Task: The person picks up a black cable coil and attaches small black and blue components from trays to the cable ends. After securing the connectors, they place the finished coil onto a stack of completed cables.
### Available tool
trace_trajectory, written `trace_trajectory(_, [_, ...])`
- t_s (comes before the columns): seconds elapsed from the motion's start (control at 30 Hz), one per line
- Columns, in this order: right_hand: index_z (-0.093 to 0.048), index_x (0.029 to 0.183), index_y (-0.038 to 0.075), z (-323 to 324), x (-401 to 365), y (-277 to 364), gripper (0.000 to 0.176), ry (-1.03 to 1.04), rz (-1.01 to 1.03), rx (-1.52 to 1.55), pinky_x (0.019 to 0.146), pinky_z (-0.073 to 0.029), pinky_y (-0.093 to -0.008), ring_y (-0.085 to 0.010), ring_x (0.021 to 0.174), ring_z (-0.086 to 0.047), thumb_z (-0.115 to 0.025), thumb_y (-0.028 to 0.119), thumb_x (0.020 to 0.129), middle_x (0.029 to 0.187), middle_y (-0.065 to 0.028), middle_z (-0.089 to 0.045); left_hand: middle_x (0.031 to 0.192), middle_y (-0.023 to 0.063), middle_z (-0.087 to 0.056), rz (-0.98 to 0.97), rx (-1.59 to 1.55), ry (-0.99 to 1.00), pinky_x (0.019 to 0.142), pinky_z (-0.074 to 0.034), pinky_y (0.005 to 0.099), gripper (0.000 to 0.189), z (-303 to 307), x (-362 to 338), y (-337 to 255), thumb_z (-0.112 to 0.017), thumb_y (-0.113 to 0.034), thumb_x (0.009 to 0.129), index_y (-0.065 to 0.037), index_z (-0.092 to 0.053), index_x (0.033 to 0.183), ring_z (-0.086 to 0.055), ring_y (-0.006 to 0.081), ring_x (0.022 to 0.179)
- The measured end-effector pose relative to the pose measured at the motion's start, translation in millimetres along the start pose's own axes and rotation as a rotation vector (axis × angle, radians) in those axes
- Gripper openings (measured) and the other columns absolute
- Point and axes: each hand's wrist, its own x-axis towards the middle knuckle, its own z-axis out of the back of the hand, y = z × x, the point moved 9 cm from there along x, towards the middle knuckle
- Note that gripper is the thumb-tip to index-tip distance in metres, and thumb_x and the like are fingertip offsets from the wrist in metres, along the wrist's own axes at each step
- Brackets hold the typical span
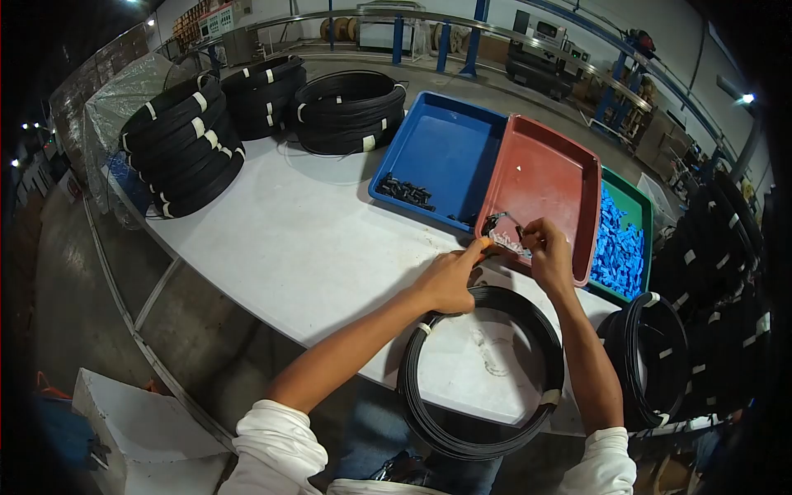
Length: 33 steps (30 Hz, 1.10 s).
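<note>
While left hand touches one coil, right hand hovers over one red tray among three; grips unclear.

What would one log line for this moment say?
left hand: at black coil; right hand: over red tray; black coil: overhanging table edge

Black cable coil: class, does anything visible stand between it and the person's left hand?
Nothing visible does: the left hand overlaps the far edge of the black cable coil, though any contact beneath is hidden.
</note>
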Motion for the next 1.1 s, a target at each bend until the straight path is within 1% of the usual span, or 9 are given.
trace_trajectory(0.13, [-0.062,0.1,0.002,-11.7,2.4,27.5,0.014,-0.181,0.109,0.093,0.067,-0.051,-0.035,-0.0228,0.073,-0.067,-0.063,-0.003,0.088,0.081,-0.0144,-0.066,0.12,0.027,-0.065,-0.024,-0.092,-0.112,0.099,-0.048,0.0454,0.085,3.6,-1.6,5.3,-0.075,-0.012,0.065,-0.005,-0.037,0.141,-0.062,0.0435,0.113])
trace_trajectory(0.23, [-0.062,0.099,0.004,-33.6,-12.4,49.8,0.017,-0.143,0.449,-0.069,0.067,-0.051,-0.0362,-0.0301,0.074,-0.067,-0.064,-0.006,0.086,0.084,-0.015,-0.066,0.119,0.0243,-0.066,-0.088,-0.128,-0.165,0.098,-0.049,0.0444,0.077,21.8,-12.9,1.1,-0.081,-0.02,0.069,-0.005,-0.047,0.135,-0.063,0.0407,0.112])
trace_trajectory(0.3, [-0.062,0.098,0.005,-47.1,-17.6,46.1,0.024,-0.031,0.478,-0.07,0.067,-0.051,-0.0366,-0.0337,0.076,-0.067,-0.064,-0.011,0.08,0.086,-0.0144,-0.066,0.122,0.0205,-0.066,-0.121,-0.188,-0.113,0.101,-0.049,0.0422,0.062,40.0,-20.9,7.9,-0.079,-0.016,0.075,-0.002,-0.053,0.13,-0.065,0.0347,0.114])
trace_trajectory(0.37, [-0.062,0.097,0.004,-50.7,-13.0,45.4,0.027,0.029,0.4,-0.023,0.066,-0.051,-0.0364,-0.0322,0.075,-0.067,-0.064,-0.013,0.077,0.084,-0.0138,-0.065,0.103,0.0151,-0.073,-0.044,-0.252,-0.107,0.094,-0.052,0.0412,0.037,67.3,-23.1,32.5,-0.07,-0.011,0.08,-0.002,-0.061,0.115,-0.071,0.0293,0.1])
trace_trajectory(0.43, [-0.063,0.097,0.004,-52.6,-11.2,44.7,0.027,0.078,0.39,-0.029,0.065,-0.051,-0.036,-0.0314,0.073,-0.067,-0.065,-0.013,0.076,0.083,-0.0136,-0.065,0.084,0.0059,-0.073,-0.16,0.131,-0.258,0.077,-0.051,0.0409,0.028,105.0,-21.8,53.8,-0.067,-0.004,0.077,-0.008,-0.065,0.104,-0.069,0.0293,0.085])
trace_trajectory(0.5, [-0.064,0.096,0.004,-62.5,-15.2,38.3,0.027,0.167,0.394,-0.004,0.061,-0.05,-0.0363,-0.03,0.069,-0.064,-0.068,-0.01,0.074,0.08,-0.0123,-0.064,0.082,0.0043,-0.072,-0.144,0.218,-0.374,0.079,-0.051,0.0397,0.019,141.0,-16.0,80.4,-0.068,-0.003,0.076,-0.009,-0.068,0.095,-0.068,0.0268,0.084])
trace_trajectory(0.67, [-0.065,0.095,0.002,-75.5,-24.0,55.1,0.033,0.339,0.555,-0.099,0.054,-0.049,-0.0345,-0.0252,0.062,-0.064,-0.067,-0.015,0.067,0.08,-0.0107,-0.065,0.086,0.0061,-0.073,-0.24,0.45,-0.394,0.079,-0.048,0.0375,0.018,200.1,14.7,107.5,-0.072,-0.002,0.075,-0.007,-0.073,0.092,-0.065,0.0259,0.086])
trace_trajectory(0.77, [-0.067,0.092,0.008,-78.7,-23.9,51.5,0.024,0.331,0.528,-0.048,0.049,-0.045,-0.0373,-0.0243,0.062,-0.063,-0.077,0.0,0.072,0.075,-0.0051,-0.06,0.089,0.0054,-0.073,-0.357,0.53,-0.274,0.081,-0.047,0.0357,0.017,198.3,30.7,110.1,-0.074,-0.002,0.075,-0.007,-0.076,0.091,-0.064,0.0224,0.09])
trace_trajectory(1.1, [-0.067,0.095,0.006,-80.6,-25.4,59.1,0.031,0.357,0.569,-0.056,0.055,-0.052,-0.0356,-0.024,0.069,-0.067,-0.077,-0.004,0.067,0.086,-0.0064,-0.067,0.096,0.0028,-0.073,-0.422,0.658,-0.007,0.086,-0.046,0.0332,0.019,165.5,66.6,115.9,-0.077,-0.007,0.077,-0.008,-0.079,0.096,-0.062,0.0177,0.097])
